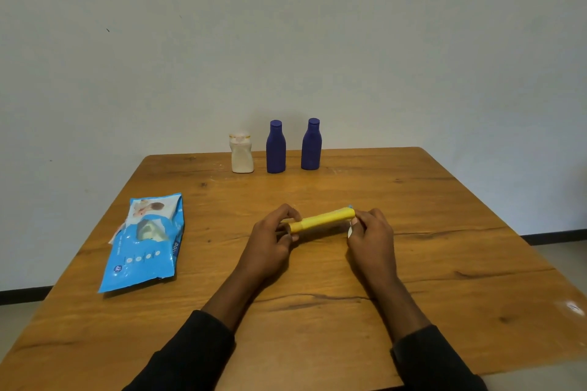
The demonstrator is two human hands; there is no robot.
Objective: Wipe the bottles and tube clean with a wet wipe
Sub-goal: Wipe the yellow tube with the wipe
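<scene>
We see the yellow tube (322, 220) held over the middle of the desk (444, 232), lying roughly level with its right end a bit higher in frame. Left hand (273, 232) pinches the left end, fingers curled round it. Right hand (370, 232) grips the right end, fingers curled over it. A small white scrap (350, 231) shows at the right hand's fingers just under the tube's end; we can't tell if it is a wipe. We also can't tell whether the tube touches the desk or sits just above it. At the far edge three bottles stand upright in a row, near each other but apart: a white bottle (242, 154) on the left, a blue bottle (275, 149) in the middle, a second blue bottle (311, 146) on the right. A blue wipes pack (147, 241) lies flat on the left side of the desk, well apart from the hands. Both forearms wear black sleeves (197, 349). A plain pale wall (286, 41) stands behind.
</scene>
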